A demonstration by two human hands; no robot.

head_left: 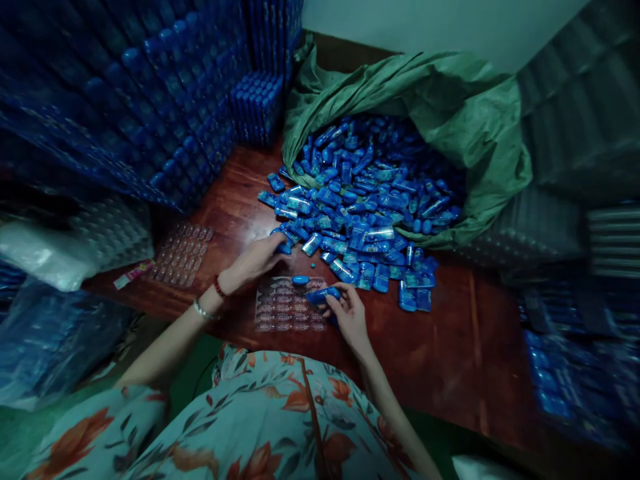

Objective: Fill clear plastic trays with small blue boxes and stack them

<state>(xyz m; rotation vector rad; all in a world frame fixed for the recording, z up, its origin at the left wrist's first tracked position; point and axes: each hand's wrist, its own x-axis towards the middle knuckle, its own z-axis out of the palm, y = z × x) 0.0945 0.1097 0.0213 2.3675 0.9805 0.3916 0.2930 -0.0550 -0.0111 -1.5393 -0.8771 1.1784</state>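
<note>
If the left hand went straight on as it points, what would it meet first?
Likely the blue packs at the near-left edge of the loose pile; the left hand seems to have its fingertips at one, though contact is hard to tell.

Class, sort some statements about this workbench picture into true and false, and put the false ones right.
1. The right hand holds a blue container. True.
2. The sack is tied shut. False: the sack is open, and a pile of blue containers extends from it onto the table.
3. The left hand is at the edge of the pile. True.
4. The red bracelet is on the right arm. False: the red bracelet is on the left arm.
5. Every pocket of the tray between the forearms is filled. False: most pockets of the tray are empty.
</note>
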